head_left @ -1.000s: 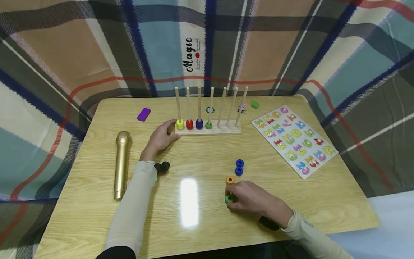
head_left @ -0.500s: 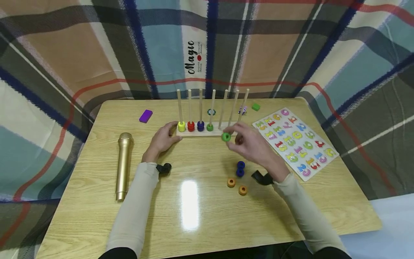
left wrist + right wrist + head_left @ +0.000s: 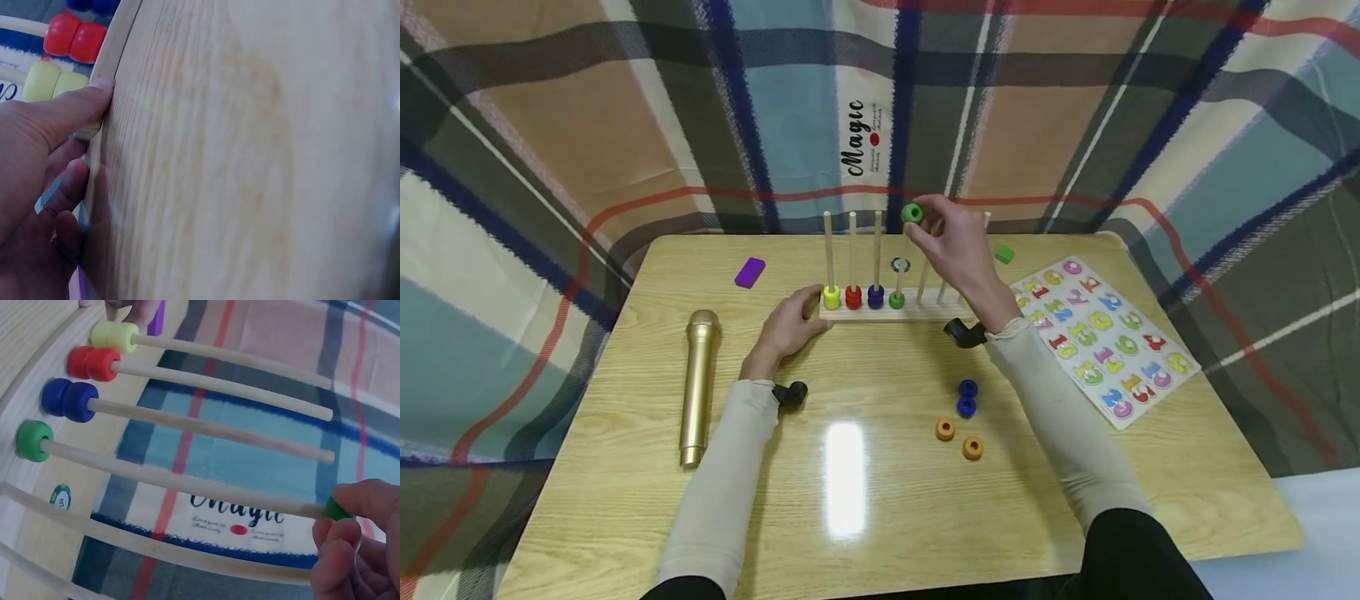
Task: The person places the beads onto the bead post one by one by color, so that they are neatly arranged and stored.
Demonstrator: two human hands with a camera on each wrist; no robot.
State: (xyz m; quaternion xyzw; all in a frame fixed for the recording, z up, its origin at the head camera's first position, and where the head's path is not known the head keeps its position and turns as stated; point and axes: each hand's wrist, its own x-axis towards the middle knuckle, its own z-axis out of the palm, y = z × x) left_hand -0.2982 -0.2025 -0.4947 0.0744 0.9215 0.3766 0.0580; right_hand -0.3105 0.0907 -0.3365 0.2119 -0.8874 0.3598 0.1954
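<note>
"Magic" label (image 3: pixel 865 140) on plaid cloth (image 3: pixel 625 125) behind right hand (image 3: pixel 951 242) pinching green ring (image 3: pixel 912 213).

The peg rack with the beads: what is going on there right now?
A person's right hand pinches a green bead at the top of the fourth peg, which already carries one green bead. The left hand steadies the rack's wooden base. Two blue beads and two orange beads lie loose on the table.

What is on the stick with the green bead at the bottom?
One green bead sits at its foot. The right hand pinches another green bead at its tip; fingers hide part of it.
</note>
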